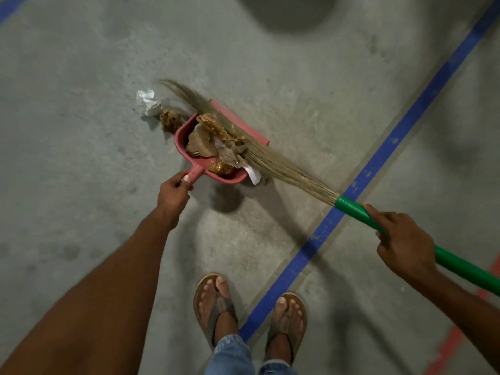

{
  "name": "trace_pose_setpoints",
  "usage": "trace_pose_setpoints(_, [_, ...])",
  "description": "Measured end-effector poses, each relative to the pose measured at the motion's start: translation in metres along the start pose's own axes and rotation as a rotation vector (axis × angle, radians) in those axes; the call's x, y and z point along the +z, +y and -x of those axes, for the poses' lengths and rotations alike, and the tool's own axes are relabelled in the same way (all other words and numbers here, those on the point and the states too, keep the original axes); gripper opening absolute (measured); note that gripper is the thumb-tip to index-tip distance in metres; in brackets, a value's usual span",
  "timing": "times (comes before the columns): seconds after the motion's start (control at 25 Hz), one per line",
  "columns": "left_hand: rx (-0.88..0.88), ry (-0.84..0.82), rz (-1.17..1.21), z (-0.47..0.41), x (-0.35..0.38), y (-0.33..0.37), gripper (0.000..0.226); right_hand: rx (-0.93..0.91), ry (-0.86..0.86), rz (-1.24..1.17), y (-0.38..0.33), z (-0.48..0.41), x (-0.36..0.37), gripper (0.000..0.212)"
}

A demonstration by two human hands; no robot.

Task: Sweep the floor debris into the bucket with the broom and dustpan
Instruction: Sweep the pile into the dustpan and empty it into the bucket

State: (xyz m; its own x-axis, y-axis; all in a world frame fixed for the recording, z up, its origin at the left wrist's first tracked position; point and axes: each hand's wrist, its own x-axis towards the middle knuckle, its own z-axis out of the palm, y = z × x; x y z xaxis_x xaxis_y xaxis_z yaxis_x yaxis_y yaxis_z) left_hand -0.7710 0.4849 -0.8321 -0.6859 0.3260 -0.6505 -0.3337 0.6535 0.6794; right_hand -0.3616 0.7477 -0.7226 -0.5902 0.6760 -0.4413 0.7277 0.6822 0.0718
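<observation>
A pink dustpan (pixel 181 136) rests on the concrete floor, filled with brown crumpled debris (pixel 213 136) and scraps of paper. My left hand (pixel 173 193) grips its short handle. My right hand (pixel 403 239) grips the green handle of a grass broom (pixel 351 208). The broom's straw bristles (pixel 267 161) lie across the pan's open edge, over the debris. A brown clump (pixel 170 121) and a crumpled white paper (pixel 147 102) lie on the floor just beyond the pan's far left corner. No bucket is clearly in view.
A blue tape line (pixel 378 155) runs diagonally across the floor at right. My two feet in sandals (pixel 216 304) stand at the bottom centre. A dark round shape (pixel 286 9) sits at the top edge. A red line (pixel 454 345) marks the floor at lower right.
</observation>
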Motion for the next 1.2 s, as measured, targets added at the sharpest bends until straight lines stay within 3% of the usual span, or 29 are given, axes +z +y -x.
trace_pose_setpoints(0.16, [0.024, -0.037, 0.092, 0.026, -0.006, -0.003, 0.025, 0.132, 0.100, -0.118, 0.011, 0.019, -0.025, 0.077])
trace_pose_setpoints(0.32, [0.005, -0.007, 0.184, 0.057, -0.020, -0.007, 0.022, 0.138, 0.102, -0.172, 0.006, 0.002, -0.043, 0.075])
trace_pose_setpoints(0.52, [-0.089, 0.104, 0.248, 0.101, -0.045, -0.039, 0.038, 0.093, 0.082, -0.272, -0.065, -0.054, -0.064, 0.073])
trace_pose_setpoints(0.72, [-0.231, 0.231, 0.305, 0.143, -0.069, -0.092, 0.039, 0.008, 0.110, -0.333, -0.148, -0.125, -0.075, 0.073])
trace_pose_setpoints(0.96, [-0.267, 0.299, 0.321, 0.115, -0.089, -0.116, 0.038, -0.082, -0.044, -0.168, -0.180, -0.170, -0.061, 0.077])
trace_pose_setpoints(1.2, [-0.237, 0.304, 0.386, 0.078, -0.089, -0.095, 0.041, -0.216, -0.088, -0.009, -0.128, -0.102, -0.033, 0.074])
